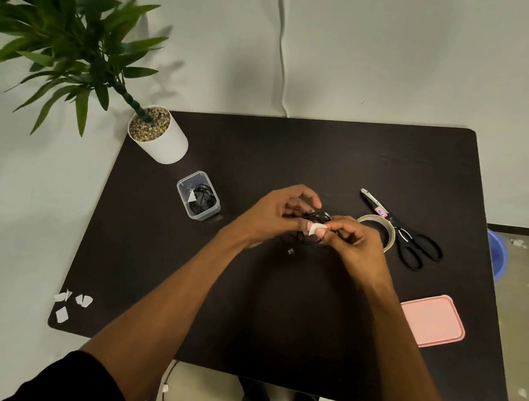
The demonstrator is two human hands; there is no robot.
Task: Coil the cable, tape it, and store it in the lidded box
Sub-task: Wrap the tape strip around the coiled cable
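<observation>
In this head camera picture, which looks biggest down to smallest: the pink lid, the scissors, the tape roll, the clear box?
1. Scissors, longest by far.
2. Pink lid, though it lies nearer the camera, which may flatter it.
3. Clear box and tape roll look alike; a hand partly hides the roll, so I won't rank them.

Potted plant (157,135), paper scraps (72,303)
</observation>
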